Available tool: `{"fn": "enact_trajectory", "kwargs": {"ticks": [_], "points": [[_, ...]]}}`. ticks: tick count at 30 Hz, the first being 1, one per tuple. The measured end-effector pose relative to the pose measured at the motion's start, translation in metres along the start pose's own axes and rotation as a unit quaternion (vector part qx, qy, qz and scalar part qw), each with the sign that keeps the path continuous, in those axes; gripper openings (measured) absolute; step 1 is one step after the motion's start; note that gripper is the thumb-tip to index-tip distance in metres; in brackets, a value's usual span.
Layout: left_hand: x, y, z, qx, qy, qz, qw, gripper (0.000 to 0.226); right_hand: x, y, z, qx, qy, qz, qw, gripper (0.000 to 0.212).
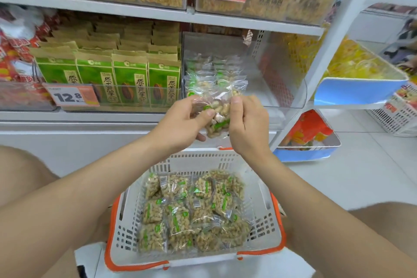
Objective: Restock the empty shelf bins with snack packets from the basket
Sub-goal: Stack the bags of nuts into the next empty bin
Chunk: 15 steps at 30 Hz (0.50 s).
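Both hands, left hand [182,122] and right hand [246,124], pinch a clear peanut packet [217,117] just before the clear bin [266,70]. A few packets [214,74] already stand in this bin. Many remain in the basket [259,216], so restocking appears at an early stage.

The basket [264,216] at the bottom was white with an orange rim, its snack packets [180,216] were clear with green marks, and the middle-left bags [112,79] were green and brown.
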<state>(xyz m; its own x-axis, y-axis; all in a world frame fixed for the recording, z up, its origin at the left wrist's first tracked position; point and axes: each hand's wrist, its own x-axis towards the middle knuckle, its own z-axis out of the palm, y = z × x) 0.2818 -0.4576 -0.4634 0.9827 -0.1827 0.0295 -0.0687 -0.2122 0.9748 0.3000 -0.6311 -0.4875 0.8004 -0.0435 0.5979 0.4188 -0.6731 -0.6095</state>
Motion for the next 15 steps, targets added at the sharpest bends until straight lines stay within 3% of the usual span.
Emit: {"fn": "enact_trajectory", "kwargs": {"ticks": [4, 8, 12, 15], "points": [[0.010, 0.020, 0.000, -0.060, 0.026, 0.003, 0.998, 0.023, 0.025, -0.011, -0.013, 0.018, -0.070, 0.009, 0.997, 0.042], [0.020, 0.042, -0.002, -0.091, 0.060, 0.008, 0.994, 0.026, 0.056, -0.011, -0.025, -0.116, -0.099, 0.010, 0.988, 0.054], [0.036, 0.046, -0.003, -0.058, 0.099, 0.001, 0.993, 0.017, 0.079, -0.016, -0.035, -0.234, -0.136, -0.041, 0.962, 0.057], [0.047, 0.044, -0.004, -0.018, 0.139, 0.011, 0.990, 0.012, 0.095, -0.013, -0.041, -0.206, -0.224, -0.060, 0.951, 0.055]]}}
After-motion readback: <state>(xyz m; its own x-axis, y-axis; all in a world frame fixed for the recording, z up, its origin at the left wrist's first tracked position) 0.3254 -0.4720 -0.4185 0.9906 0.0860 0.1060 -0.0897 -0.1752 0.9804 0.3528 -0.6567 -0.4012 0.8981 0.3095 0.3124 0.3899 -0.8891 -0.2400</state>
